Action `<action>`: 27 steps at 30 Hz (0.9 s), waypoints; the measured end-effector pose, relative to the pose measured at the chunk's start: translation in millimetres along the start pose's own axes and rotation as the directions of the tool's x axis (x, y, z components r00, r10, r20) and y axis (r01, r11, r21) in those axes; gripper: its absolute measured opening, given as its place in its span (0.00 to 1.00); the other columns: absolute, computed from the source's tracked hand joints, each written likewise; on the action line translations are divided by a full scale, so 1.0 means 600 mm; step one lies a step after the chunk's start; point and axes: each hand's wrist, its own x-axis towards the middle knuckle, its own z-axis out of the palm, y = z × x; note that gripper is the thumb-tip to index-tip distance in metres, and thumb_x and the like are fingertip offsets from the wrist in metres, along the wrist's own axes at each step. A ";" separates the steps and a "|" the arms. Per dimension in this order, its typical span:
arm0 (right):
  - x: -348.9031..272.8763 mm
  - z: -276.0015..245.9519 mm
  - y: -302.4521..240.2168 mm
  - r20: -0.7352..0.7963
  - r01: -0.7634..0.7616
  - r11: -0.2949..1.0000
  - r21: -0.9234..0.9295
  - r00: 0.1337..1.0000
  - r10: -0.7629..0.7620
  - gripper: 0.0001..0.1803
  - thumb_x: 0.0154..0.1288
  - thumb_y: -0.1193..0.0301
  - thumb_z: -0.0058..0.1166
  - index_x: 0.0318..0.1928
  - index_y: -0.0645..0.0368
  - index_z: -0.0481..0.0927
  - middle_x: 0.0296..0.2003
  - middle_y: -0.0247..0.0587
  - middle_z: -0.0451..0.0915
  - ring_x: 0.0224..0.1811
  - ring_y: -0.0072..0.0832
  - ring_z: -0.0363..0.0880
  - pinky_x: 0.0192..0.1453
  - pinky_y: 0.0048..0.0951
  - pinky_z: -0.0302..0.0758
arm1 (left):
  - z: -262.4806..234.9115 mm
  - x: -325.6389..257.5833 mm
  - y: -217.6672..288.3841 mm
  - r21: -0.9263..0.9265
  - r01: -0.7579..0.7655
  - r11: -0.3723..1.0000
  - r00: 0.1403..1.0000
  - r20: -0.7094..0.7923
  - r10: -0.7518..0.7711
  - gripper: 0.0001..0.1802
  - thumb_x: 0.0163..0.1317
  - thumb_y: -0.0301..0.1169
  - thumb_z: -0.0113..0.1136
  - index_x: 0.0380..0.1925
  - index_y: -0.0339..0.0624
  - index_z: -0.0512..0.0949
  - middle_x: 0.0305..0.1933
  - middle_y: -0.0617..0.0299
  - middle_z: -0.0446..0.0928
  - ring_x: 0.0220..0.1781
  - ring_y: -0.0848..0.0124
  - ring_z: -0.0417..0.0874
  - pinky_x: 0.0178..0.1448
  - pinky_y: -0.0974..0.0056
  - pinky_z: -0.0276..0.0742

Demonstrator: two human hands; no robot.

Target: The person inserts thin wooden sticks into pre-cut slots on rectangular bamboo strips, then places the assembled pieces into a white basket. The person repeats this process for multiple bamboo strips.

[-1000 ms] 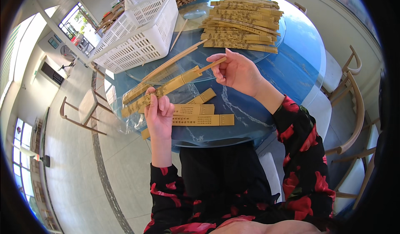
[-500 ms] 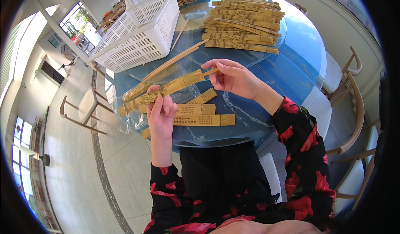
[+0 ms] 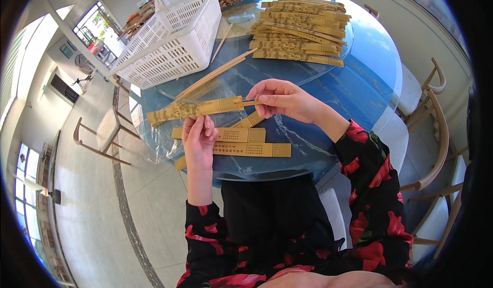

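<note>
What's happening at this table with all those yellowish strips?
A person in a black top with red flowers sits at a round blue table. The left hand holds a long tan paper sleeve above the table, and the right hand pinches a pair of thin wooden chopsticks at the sleeve's open end. A few filled tan sleeves lie flat just below the hands, a large stack of the same sleeves rests farther back, and a white plastic basket stands at the far left.

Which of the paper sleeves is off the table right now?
The sleeve held between both hands, left hand under it, right hand at its end. The others lie flat on the table.
</note>
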 end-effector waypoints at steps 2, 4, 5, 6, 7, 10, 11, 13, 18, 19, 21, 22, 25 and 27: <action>0.000 0.001 -0.001 0.019 0.011 1.000 -0.010 1.000 -0.011 0.16 0.83 0.68 0.49 0.63 0.61 0.75 0.38 0.34 0.79 0.40 0.20 0.76 0.48 0.23 0.75 | -0.004 0.000 0.000 -0.017 0.003 1.000 1.000 0.030 -0.002 0.02 0.76 0.27 0.55 0.42 0.42 0.76 0.31 0.65 0.73 0.30 0.78 0.68 0.33 0.71 0.64; 0.000 0.000 0.004 0.032 0.028 0.999 -0.030 0.999 -0.027 0.17 0.83 0.67 0.49 0.64 0.61 0.73 0.38 0.34 0.80 0.41 0.19 0.77 0.48 0.23 0.75 | 0.004 -0.001 0.003 -0.004 0.027 1.000 0.999 0.025 -0.027 0.02 0.76 0.27 0.54 0.41 0.43 0.75 0.29 0.66 0.70 0.30 0.78 0.66 0.32 0.71 0.63; 0.002 -0.002 0.010 0.036 0.038 0.998 -0.048 0.999 -0.037 0.18 0.83 0.67 0.49 0.65 0.61 0.73 0.38 0.33 0.80 0.41 0.18 0.78 0.48 0.23 0.76 | 0.008 -0.003 0.003 0.008 0.050 0.999 0.998 0.044 -0.050 0.03 0.76 0.28 0.53 0.41 0.44 0.74 0.28 0.66 0.68 0.30 0.78 0.65 0.31 0.71 0.62; 0.004 -0.001 0.014 0.042 0.048 0.997 -0.065 0.998 -0.046 0.18 0.83 0.66 0.49 0.66 0.61 0.73 0.38 0.33 0.81 0.41 0.18 0.79 0.48 0.22 0.77 | 0.012 -0.005 0.004 0.022 0.071 0.997 0.995 0.062 -0.073 0.03 0.76 0.28 0.53 0.40 0.44 0.74 0.27 0.66 0.67 0.29 0.77 0.64 0.31 0.71 0.62; 0.005 0.002 0.016 0.048 0.031 0.994 -0.100 0.998 -0.027 0.18 0.83 0.66 0.48 0.66 0.61 0.72 0.38 0.34 0.81 0.42 0.18 0.79 0.49 0.23 0.77 | 0.014 -0.007 0.003 0.036 0.097 0.995 0.989 0.110 -0.101 0.03 0.77 0.28 0.52 0.40 0.44 0.74 0.27 0.66 0.66 0.29 0.77 0.64 0.31 0.71 0.61; 0.006 0.013 0.019 0.055 -0.005 0.984 -0.177 0.998 0.015 0.19 0.84 0.67 0.46 0.68 0.61 0.71 0.40 0.36 0.80 0.44 0.20 0.78 0.51 0.25 0.76 | 0.016 -0.008 0.003 0.016 0.146 0.989 0.976 0.164 -0.147 0.03 0.77 0.28 0.51 0.41 0.44 0.74 0.26 0.66 0.65 0.30 0.77 0.63 0.30 0.72 0.59; 0.006 0.016 0.017 0.056 -0.007 0.983 -0.184 0.998 0.018 0.20 0.84 0.67 0.45 0.69 0.61 0.71 0.41 0.36 0.81 0.44 0.20 0.78 0.52 0.25 0.77 | 0.016 -0.007 0.004 -0.005 0.154 0.988 0.974 0.171 -0.150 0.03 0.77 0.28 0.51 0.41 0.44 0.74 0.26 0.66 0.65 0.29 0.77 0.63 0.29 0.72 0.59; 0.003 0.021 0.012 0.054 -0.018 0.988 -0.152 0.998 0.026 0.21 0.85 0.67 0.44 0.71 0.61 0.70 0.42 0.37 0.81 0.44 0.21 0.79 0.53 0.26 0.77 | 0.018 -0.006 0.005 -0.020 0.163 0.986 0.974 0.162 -0.157 0.04 0.77 0.28 0.51 0.41 0.44 0.75 0.26 0.67 0.65 0.29 0.77 0.63 0.29 0.72 0.59; 0.003 0.027 0.007 0.075 -0.087 0.989 0.119 0.994 0.078 0.23 0.85 0.68 0.41 0.74 0.62 0.68 0.44 0.39 0.82 0.45 0.23 0.80 0.54 0.28 0.78 | 0.020 -0.008 0.004 0.015 0.176 0.984 0.973 0.146 -0.176 0.04 0.77 0.28 0.51 0.41 0.43 0.75 0.26 0.67 0.65 0.29 0.77 0.63 0.29 0.72 0.59; 0.003 0.028 0.005 0.092 -0.087 0.988 0.130 0.993 0.076 0.23 0.85 0.68 0.41 0.74 0.63 0.68 0.44 0.39 0.82 0.45 0.23 0.80 0.54 0.28 0.78 | 0.018 -0.008 0.004 0.017 0.178 0.984 0.972 0.152 -0.178 0.05 0.77 0.28 0.51 0.41 0.42 0.75 0.26 0.67 0.65 0.29 0.77 0.63 0.29 0.72 0.59; 0.000 0.028 0.002 0.121 -0.088 0.984 0.152 0.990 0.070 0.23 0.85 0.69 0.41 0.74 0.63 0.69 0.44 0.40 0.82 0.46 0.23 0.80 0.54 0.28 0.78 | 0.016 -0.007 0.004 0.001 0.182 0.983 0.969 0.168 -0.180 0.05 0.77 0.28 0.51 0.41 0.42 0.75 0.26 0.67 0.65 0.29 0.77 0.63 0.30 0.72 0.59; -0.001 0.028 0.003 0.112 -0.073 0.990 0.122 0.992 0.059 0.23 0.85 0.69 0.41 0.74 0.63 0.69 0.44 0.40 0.82 0.46 0.23 0.80 0.54 0.28 0.78 | 0.016 -0.006 0.004 -0.011 0.186 0.982 0.967 0.178 -0.181 0.05 0.77 0.28 0.51 0.42 0.41 0.75 0.26 0.67 0.65 0.29 0.77 0.63 0.30 0.72 0.59; -0.002 0.030 0.005 0.087 -0.035 0.998 0.050 0.996 0.031 0.23 0.85 0.69 0.41 0.73 0.63 0.70 0.44 0.40 0.83 0.45 0.23 0.81 0.53 0.27 0.78 | 0.016 -0.005 0.004 -0.041 0.198 0.979 0.962 0.198 -0.186 0.06 0.76 0.28 0.52 0.43 0.40 0.77 0.25 0.67 0.66 0.29 0.78 0.63 0.30 0.71 0.60; -0.002 0.029 0.005 0.064 -0.023 0.999 0.026 0.998 0.021 0.22 0.85 0.69 0.42 0.72 0.64 0.71 0.43 0.40 0.84 0.44 0.23 0.82 0.52 0.27 0.79 | 0.015 -0.004 0.005 -0.037 0.208 0.977 0.958 0.209 -0.196 0.06 0.76 0.27 0.53 0.43 0.39 0.79 0.25 0.66 0.68 0.29 0.78 0.64 0.31 0.71 0.61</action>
